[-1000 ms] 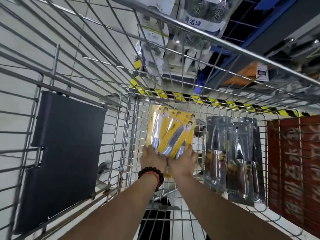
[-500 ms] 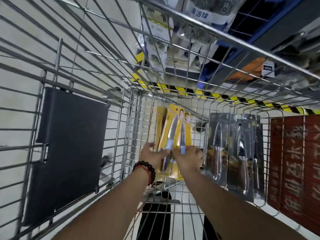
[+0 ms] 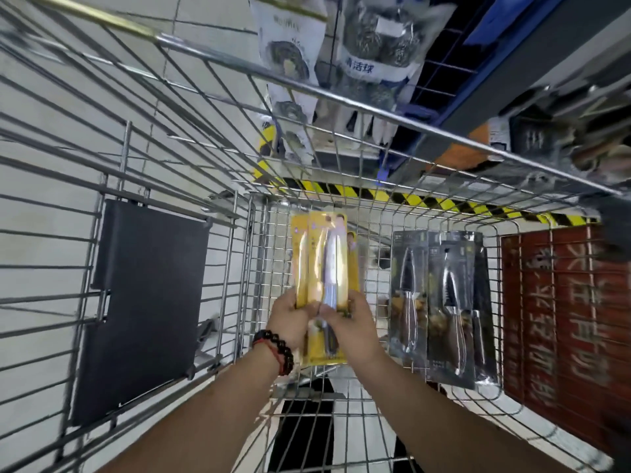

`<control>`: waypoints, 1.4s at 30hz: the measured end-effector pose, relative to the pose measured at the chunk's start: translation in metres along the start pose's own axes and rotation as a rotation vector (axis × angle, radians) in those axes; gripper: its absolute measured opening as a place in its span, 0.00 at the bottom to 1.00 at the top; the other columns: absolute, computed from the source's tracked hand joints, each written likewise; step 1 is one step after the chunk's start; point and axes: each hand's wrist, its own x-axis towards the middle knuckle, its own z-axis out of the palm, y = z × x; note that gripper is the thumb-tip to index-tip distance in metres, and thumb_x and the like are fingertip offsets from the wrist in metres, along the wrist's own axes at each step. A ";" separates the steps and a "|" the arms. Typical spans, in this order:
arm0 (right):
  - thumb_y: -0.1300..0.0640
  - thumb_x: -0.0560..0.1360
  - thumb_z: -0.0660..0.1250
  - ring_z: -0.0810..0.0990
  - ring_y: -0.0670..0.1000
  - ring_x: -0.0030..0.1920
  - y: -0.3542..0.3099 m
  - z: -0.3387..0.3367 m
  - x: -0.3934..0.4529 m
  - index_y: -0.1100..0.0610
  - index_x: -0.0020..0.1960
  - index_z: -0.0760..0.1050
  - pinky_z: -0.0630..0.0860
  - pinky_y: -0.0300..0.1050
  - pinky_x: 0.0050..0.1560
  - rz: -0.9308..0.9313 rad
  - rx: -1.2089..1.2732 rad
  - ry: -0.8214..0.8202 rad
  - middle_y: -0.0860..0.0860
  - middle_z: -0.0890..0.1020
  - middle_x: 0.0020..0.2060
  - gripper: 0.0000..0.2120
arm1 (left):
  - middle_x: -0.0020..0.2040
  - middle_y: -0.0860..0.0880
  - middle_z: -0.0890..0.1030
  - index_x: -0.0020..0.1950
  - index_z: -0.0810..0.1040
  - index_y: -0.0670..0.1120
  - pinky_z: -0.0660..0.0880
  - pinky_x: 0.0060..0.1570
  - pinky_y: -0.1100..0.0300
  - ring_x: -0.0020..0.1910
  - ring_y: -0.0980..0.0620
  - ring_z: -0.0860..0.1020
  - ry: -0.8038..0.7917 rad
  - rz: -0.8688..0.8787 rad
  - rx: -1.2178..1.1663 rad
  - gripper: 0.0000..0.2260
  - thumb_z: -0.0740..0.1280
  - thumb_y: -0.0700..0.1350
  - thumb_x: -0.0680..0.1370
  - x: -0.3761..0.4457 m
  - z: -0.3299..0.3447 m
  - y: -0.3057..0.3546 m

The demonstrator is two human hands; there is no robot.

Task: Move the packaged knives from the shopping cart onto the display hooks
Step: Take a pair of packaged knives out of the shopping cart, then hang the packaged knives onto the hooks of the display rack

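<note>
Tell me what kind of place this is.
Most likely a shop aisle: a wire cart holds carded knives, packs of scourers hang on display above, and hazard tape edges the shelf base.

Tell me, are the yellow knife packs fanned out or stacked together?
Stacked together: both hands, left hand and right hand, grip the yellow knife packs as one bundle.

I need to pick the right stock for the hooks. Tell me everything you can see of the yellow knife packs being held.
The yellow knife packs are a bunched stack of glossy yellow cards with clear blisters over pale knives. They stand upright inside the shopping cart, gripped near their lower half by the left hand and right hand.
</note>
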 end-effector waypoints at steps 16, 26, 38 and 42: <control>0.63 0.70 0.72 0.84 0.52 0.44 -0.108 -0.227 -0.198 0.57 0.53 0.79 0.78 0.45 0.45 -0.324 0.541 0.043 0.51 0.86 0.43 0.12 | 0.57 0.54 0.81 0.57 0.78 0.47 0.71 0.56 0.53 0.59 0.51 0.77 -0.055 0.355 -0.203 0.17 0.68 0.57 0.75 -0.238 0.095 0.158; 0.55 0.76 0.69 0.84 0.45 0.40 -0.066 -0.458 -0.312 0.50 0.59 0.76 0.76 0.38 0.31 -0.578 0.715 0.248 0.45 0.85 0.44 0.12 | 0.46 0.53 0.85 0.51 0.80 0.49 0.75 0.49 0.62 0.47 0.55 0.82 -0.317 0.703 -0.086 0.06 0.67 0.39 0.78 -0.384 0.275 0.230; 0.52 0.75 0.69 0.84 0.46 0.46 0.001 -0.628 -0.372 0.43 0.49 0.78 0.81 0.54 0.46 -0.609 0.698 0.386 0.42 0.85 0.42 0.04 | 0.51 0.51 0.85 0.55 0.82 0.48 0.71 0.65 0.45 0.56 0.48 0.81 -0.351 0.704 -0.083 0.07 0.69 0.44 0.77 -0.470 0.444 0.229; 0.53 0.76 0.69 0.84 0.48 0.48 -0.005 -0.654 -0.365 0.42 0.48 0.79 0.80 0.50 0.42 -0.614 0.687 0.381 0.45 0.85 0.45 0.06 | 0.54 0.50 0.85 0.58 0.81 0.48 0.71 0.66 0.43 0.57 0.47 0.80 -0.355 0.730 -0.094 0.10 0.69 0.45 0.77 -0.474 0.460 0.248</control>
